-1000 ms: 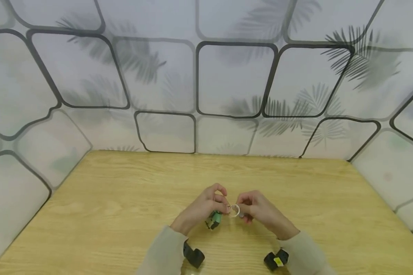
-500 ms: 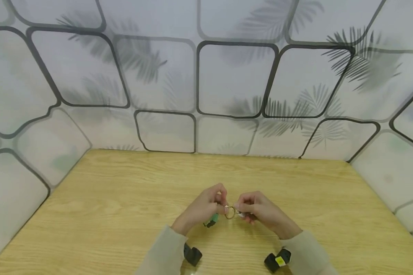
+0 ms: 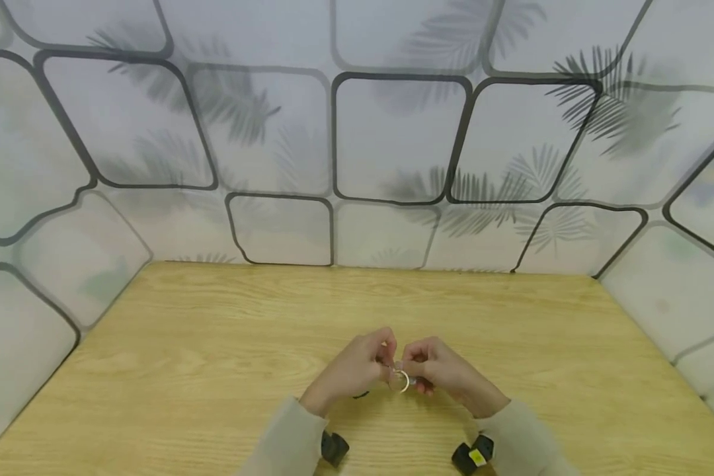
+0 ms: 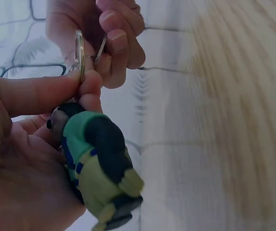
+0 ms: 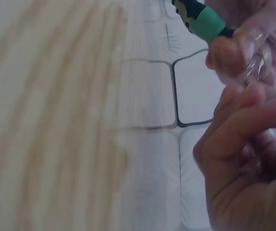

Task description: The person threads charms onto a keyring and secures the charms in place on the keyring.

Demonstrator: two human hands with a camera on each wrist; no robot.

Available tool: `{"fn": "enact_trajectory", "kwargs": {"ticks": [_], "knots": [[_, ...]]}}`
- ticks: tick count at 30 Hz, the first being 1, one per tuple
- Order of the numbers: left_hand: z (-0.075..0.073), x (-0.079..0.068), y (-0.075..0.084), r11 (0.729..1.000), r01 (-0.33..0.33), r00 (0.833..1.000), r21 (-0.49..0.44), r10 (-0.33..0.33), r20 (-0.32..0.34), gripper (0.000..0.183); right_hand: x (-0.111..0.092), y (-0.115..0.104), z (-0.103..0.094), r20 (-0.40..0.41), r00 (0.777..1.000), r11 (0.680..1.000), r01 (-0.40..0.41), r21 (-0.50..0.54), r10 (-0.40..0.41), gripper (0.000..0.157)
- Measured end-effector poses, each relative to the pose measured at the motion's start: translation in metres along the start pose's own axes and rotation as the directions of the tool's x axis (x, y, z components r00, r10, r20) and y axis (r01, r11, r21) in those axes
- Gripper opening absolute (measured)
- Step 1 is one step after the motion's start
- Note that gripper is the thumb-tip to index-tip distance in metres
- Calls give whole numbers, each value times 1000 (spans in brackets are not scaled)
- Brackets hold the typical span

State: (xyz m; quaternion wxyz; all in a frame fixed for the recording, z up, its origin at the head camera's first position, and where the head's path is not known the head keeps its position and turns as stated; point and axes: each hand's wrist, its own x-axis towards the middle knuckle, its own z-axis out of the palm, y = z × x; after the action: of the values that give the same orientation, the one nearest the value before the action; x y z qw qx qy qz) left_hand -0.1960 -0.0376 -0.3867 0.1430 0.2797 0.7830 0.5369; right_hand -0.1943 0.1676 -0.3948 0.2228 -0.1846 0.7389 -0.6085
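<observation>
My left hand (image 3: 357, 367) pinches a metal key ring (image 3: 400, 381) between thumb and forefinger. From that ring hangs a small rubber figure keychain (image 4: 97, 159) in green, dark blue and tan, lying against the left palm in the left wrist view. Close on the other side, my right hand (image 3: 446, 371) has its fingers curled at the ring, holding a small flat silver piece (image 4: 100, 48) seen edge-on; what kind of piece it is I cannot tell. The hands nearly meet above the table. In the head view the left hand hides most of the figure.
A light wood-grain table (image 3: 214, 370) spreads beneath both hands. Behind and beside it stands a pale backdrop (image 3: 393, 139) with dark rounded outlines and grey leaf prints. Black wrist cameras (image 3: 334, 449) sit under both beige sleeves (image 3: 288, 436).
The hands have drawn closer together and sit slightly lower in the head view. The ring has turned between them, and the figure has slipped mostly out of sight behind the left hand.
</observation>
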Motion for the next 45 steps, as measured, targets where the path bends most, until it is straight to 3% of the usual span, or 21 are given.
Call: {"fn": "enact_trajectory", "kwargs": {"ticks": [4,8,16,20,25,28,32,35,39,42,45], "knots": [[-1,0,1,1000,-28,1000,11,28,12,17,0,-1,0,-43,999,1000,-21,-17,20,25],[-12,-2,-1,999,-42,999,33,41,30,9,-3,-2,-11,-58,997,997,-55,-50,52,24],[-29,14,-8,976,-18,997,215,0,81,6,3,0,-36,-45,999,978,-35,-205,27,16],[-31,26,-12,934,17,997,358,-44,68,5,8,6,-42,-34,999,968,-23,-250,15,12],[-30,32,-15,836,48,995,547,-90,51,5,13,11,-51,-64,998,936,-28,-350,6,9],[-32,29,-13,783,72,991,618,-125,43,6,10,12,-57,-115,993,899,-55,-435,4,9],[-39,14,-13,732,84,991,676,-132,20,22,-4,12,-63,-225,973,808,-97,-582,-45,7],[-52,-4,-15,701,46,999,711,-42,-22,30,-20,8,-67,-291,949,730,-113,-674,-122,10],[-74,-38,-18,629,16,988,778,112,-111,34,-48,8,-76,-338,910,672,-95,-735,-241,23],[-91,-66,-21,564,61,975,823,142,-170,41,-71,12,-83,-375,879,648,-106,-754,-293,33],[-104,-91,-27,525,137,966,840,115,-230,51,-92,18,-88,-408,866,616,-157,-772,-290,44]]}}
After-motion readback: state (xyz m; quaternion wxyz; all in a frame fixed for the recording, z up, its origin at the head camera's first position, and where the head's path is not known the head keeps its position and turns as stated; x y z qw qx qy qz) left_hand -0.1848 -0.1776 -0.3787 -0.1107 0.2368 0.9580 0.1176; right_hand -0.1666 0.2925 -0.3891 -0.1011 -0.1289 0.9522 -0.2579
